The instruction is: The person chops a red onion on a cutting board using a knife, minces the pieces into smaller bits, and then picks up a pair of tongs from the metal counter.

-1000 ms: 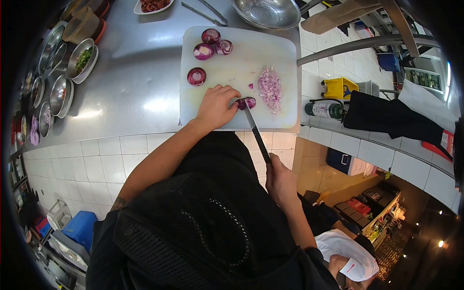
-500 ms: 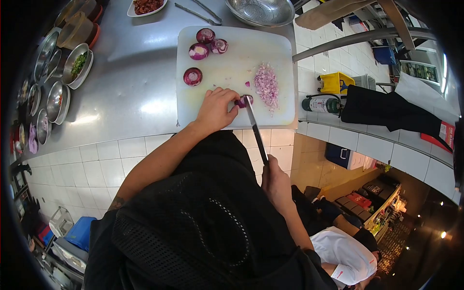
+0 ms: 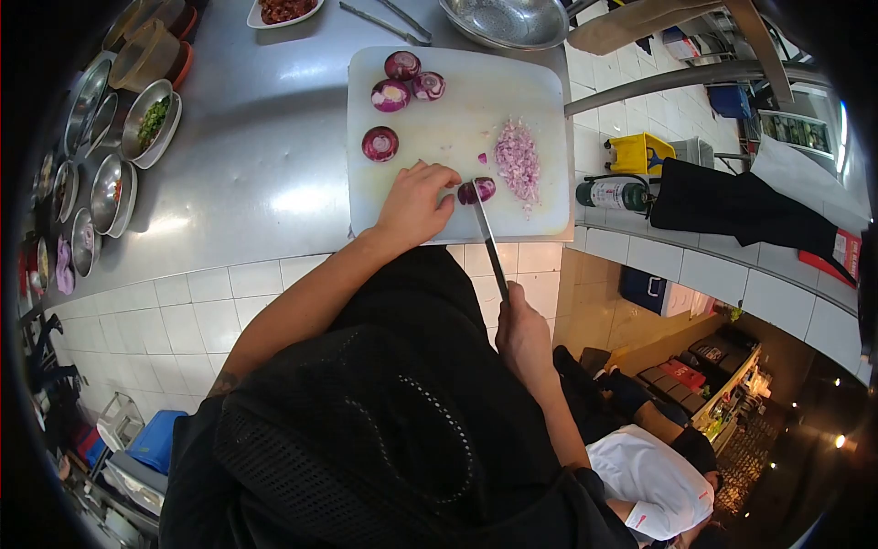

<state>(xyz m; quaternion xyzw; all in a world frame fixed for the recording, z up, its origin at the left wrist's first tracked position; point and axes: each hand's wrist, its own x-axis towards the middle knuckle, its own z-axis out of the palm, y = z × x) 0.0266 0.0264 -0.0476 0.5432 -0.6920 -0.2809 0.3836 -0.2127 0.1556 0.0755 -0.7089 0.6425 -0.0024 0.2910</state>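
Observation:
A halved red onion [image 3: 487, 188] lies near the front of the white cutting board [image 3: 430, 215]. My left hand [image 3: 419, 203] is at its left end, fingers bent and thumb drawn in, the fingertips seeming to touch it. My right hand [image 3: 524, 334] is wrapped round the handle of a kitchen knife [image 3: 491, 245], whose blade lies across the onion. Right of the onion is a heap of chopped onion [image 3: 518, 163]. Toward the back left of the board sit several peeled red onions [image 3: 390, 95], one of them [image 3: 380, 144] apart from the others.
Behind the board are a metal colander [image 3: 506, 20], tongs [image 3: 389, 25] and a white dish of red food [image 3: 286, 11]. Several metal bowls line the left, one holding chopped greens [image 3: 153, 123]. A person in a white shirt [image 3: 647, 480] is at lower right.
The board and its contents have shifted slightly right in view. More of the halved onion shows beside my left fingers, and the knife blade lies farther left across it.

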